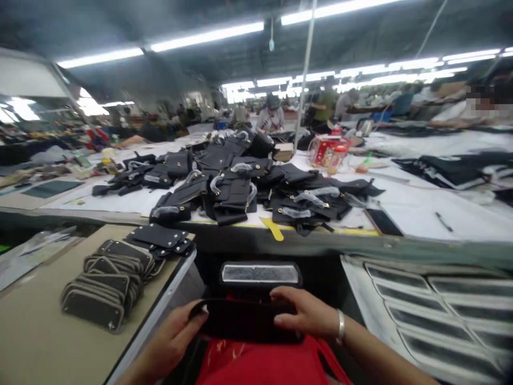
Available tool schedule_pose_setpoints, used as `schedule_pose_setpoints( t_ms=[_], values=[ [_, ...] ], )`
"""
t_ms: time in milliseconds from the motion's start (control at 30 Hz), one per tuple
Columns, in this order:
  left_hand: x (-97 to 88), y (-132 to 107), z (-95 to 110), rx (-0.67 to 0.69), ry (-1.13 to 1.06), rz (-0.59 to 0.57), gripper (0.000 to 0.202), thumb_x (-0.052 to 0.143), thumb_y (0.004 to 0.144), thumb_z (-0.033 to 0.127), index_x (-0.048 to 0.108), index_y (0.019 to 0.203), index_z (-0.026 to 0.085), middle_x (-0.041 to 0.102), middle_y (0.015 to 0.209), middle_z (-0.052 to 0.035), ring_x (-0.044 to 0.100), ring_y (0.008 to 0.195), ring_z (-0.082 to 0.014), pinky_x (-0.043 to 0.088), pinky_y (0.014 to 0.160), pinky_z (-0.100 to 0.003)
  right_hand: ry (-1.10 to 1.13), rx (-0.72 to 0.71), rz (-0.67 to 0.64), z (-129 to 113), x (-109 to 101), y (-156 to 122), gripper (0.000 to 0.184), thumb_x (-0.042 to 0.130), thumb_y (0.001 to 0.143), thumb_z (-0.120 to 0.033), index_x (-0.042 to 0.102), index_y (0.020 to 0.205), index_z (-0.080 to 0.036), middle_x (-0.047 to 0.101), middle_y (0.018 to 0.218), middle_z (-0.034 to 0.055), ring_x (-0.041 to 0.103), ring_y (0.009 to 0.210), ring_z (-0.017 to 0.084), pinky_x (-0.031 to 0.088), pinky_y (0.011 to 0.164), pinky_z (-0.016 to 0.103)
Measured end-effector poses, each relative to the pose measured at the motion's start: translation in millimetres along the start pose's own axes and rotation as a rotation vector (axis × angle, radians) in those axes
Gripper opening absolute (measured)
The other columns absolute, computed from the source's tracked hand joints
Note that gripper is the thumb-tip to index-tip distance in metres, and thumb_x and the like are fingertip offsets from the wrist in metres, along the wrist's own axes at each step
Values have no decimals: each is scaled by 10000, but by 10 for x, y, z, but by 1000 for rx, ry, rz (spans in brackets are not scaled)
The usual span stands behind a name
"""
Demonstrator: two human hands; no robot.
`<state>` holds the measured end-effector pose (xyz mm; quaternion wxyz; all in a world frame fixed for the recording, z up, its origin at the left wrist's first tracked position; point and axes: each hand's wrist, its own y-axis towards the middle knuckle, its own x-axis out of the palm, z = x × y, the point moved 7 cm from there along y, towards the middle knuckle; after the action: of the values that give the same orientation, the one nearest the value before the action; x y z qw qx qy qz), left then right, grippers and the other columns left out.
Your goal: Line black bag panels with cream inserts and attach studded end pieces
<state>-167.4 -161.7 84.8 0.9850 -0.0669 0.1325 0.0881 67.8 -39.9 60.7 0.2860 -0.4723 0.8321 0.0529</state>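
A black oblong panel with rounded ends is held level over my lap, in front of a red garment. My left hand closes on its left end, the thumb lying on top. At the other end, my right hand grips the panel with thumb and fingers on its upper face; a silver bangle is on that wrist. Just beyond lies a similar piece with a pale rectangular centre. The panel's underside is hidden.
Stacked dark panels with raised rims and studded black pieces lie on a board at left. Panels with pale borders cover the right surface. Ahead, black bags pile on a white table with a phone. People work farther back.
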Motion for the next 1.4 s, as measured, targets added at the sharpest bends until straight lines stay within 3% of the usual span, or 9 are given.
schedule_pose_setpoints(
  t_ms=[67,133,233,333,500,700,933,1133,1400],
  values=[
    [131,120,-122,-96,-63,-30,276,619,735,460,723,904,267,671,760,-30,621,708,-238,568,622,-354,220,107,-146,296,143,-152,339,617,723,-479,586,803,-152,606,742,27,586,702,169,486,650,294],
    [182,210,-339,-185,-141,-23,315,629,729,476,701,916,234,660,823,-33,609,736,-225,571,606,-342,440,170,-154,521,182,-286,345,624,722,-481,523,705,-151,534,628,-20,541,597,115,453,572,241],
    [236,316,-618,-281,-236,-8,341,645,720,477,661,938,216,637,876,-20,593,775,-206,578,601,-335,656,282,19,732,78,-339,402,590,730,-549,491,758,-160,545,664,-21,580,595,115,471,552,234],
    [283,487,-653,-310,-243,-8,391,641,725,480,621,1006,208,621,928,-18,585,819,-196,581,615,-330,728,371,180,810,-90,-242,432,502,763,-607,457,861,-189,583,740,-11,631,584,144,486,499,244],
    [296,912,-529,-348,-31,-47,461,619,718,523,597,1021,176,631,906,-36,603,811,-203,559,573,-299,482,385,304,908,-393,-26,295,483,813,-485,472,825,-190,577,698,-17,595,500,114,431,435,207],
    [221,1260,-570,-291,270,-19,417,589,717,554,628,780,144,528,555,23,440,462,-98,345,407,-191,107,420,384,1132,-609,113,370,527,798,-471,457,585,-176,438,472,-49,400,415,64,259,423,199],
    [132,1385,-794,-390,233,1,417,625,698,539,622,817,140,534,647,26,373,484,-69,282,427,-184,-7,350,355,1099,-704,238,300,470,852,-366,527,639,-163,512,563,-22,425,531,78,265,513,211],
    [119,1404,-954,-471,137,-13,386,648,685,523,545,714,152,392,541,67,307,457,-58,214,419,-180,7,409,316,1131,-735,247,323,507,832,-382,517,596,-161,487,512,-32,393,484,68,243,497,216],
    [166,1438,-916,-496,194,1,400,647,665,526,475,624,167,343,480,76,293,439,-61,207,419,-185,80,426,326,1225,-715,233,317,511,827,-380,524,599,-160,529,502,-23,418,461,68,260,481,211]
  ],
)
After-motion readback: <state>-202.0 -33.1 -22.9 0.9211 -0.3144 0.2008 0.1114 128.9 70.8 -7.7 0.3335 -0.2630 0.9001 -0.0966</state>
